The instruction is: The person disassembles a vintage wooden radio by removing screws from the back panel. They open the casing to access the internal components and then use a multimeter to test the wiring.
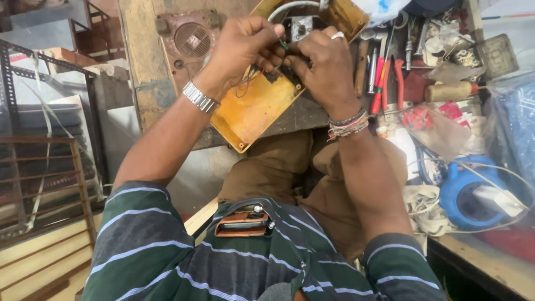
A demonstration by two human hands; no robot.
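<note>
looks mid-job: left hand (245, 44) and right hand (323, 64) both pinching thin wires (251, 78) over the open yellow casing (251, 114), nothing closed up yet, pliers (390, 83) untouched just right.

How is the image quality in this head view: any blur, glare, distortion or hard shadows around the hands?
Head view: even, soft light, no hard shadows; left hand and right hand are slightly soft over the worn yellow plastic casing; wide-lens bending at the edges curves the metal rack; mild sheen on the clear plastic bags, no strong glare.
</note>
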